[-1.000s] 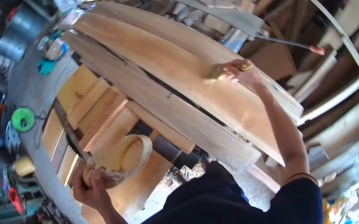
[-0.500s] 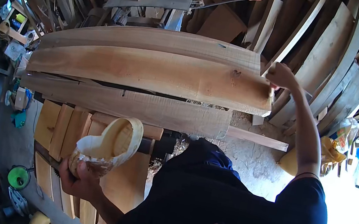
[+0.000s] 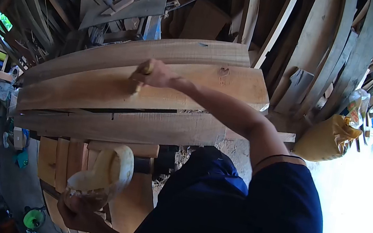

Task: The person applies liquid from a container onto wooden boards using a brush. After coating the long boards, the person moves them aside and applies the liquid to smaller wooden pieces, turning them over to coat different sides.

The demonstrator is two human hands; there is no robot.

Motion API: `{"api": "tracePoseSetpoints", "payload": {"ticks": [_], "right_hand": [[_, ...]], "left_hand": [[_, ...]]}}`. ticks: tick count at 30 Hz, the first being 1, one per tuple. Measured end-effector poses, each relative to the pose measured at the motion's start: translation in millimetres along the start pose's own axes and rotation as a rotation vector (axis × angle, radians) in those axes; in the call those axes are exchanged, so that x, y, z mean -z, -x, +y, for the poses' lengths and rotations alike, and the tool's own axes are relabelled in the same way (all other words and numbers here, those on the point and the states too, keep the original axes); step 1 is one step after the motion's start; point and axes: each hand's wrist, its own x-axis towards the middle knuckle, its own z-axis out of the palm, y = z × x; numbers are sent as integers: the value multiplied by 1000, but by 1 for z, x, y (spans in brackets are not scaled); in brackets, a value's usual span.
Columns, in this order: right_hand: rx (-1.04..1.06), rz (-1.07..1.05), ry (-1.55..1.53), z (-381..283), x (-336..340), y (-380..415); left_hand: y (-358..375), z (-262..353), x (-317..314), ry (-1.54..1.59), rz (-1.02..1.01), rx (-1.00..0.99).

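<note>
Grips a brush (image 3: 137, 90) in the right hand (image 3: 154, 73), with fingers closed around the handle and bristles angled down at the middle board (image 3: 76, 89). Appears to touch the wood; cannot confirm contact through the blur. Places the brush left of the board's knot (image 3: 224, 73), well apart from the near right corner. Clamps a cut-open container (image 3: 126, 171) in the left hand (image 3: 79, 215), low on its body, over short wood pieces (image 3: 74, 159). Note whitish patches near the fingers. Cannot tell how much liquid, if any, is inside.

Find the middle board between the upper board (image 3: 193, 50) and the lower board (image 3: 160, 124), with a dark gap along part of the lower side. Note a stuffed yellow sack (image 3: 327, 141) beyond the right arm, and a metal plate (image 3: 140, 11) behind the boards.

Judge brush light, stiff in the handle, soft at the tip; best held high on the handle, clear of the bristles. Judge container light, thin-walled, likely to flex at the cut rim and perhaps slick where smeared; best held low, open side up. Judge board heavy and rigid; best lifted by both ends.
</note>
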Motion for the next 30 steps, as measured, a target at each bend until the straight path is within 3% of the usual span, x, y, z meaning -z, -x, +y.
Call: {"api": "tracePoseSetpoints", "payload": {"ticks": [3,5,6,7,9,11,12,13,15,19,24,30], "right_hand": [[-188,-42,-119,6,49,60],[-204,-26,-145,42,90,101],[-327,58,47,63,109,117],[-507,140,6,44,130,144],[-465,127,-70,58,171,175],[-503,173,185,51,199,191],[-501,229,558,49,207,188],[-503,233,561,47,211,182],[-326,353,890,38,216,158],[-327,318,956,55,207,68],[-109,109,1019,45,133,-49],[146,-3,860,-36,24,-151]], "left_hand": [[-4,4,-10,72,3,-26],[-7,4,-17,99,2,-7],[-8,5,-21,134,-10,-2],[-9,7,-25,133,-6,8],[-10,12,-32,106,-14,65],[-12,13,-35,99,-31,61],[-13,13,-37,86,-44,54],[-13,15,-38,91,-45,55],[-12,19,-41,126,-24,99],[-14,8,-42,111,18,26],[-15,14,-30,67,31,47],[-8,25,-27,-71,80,118]]}}
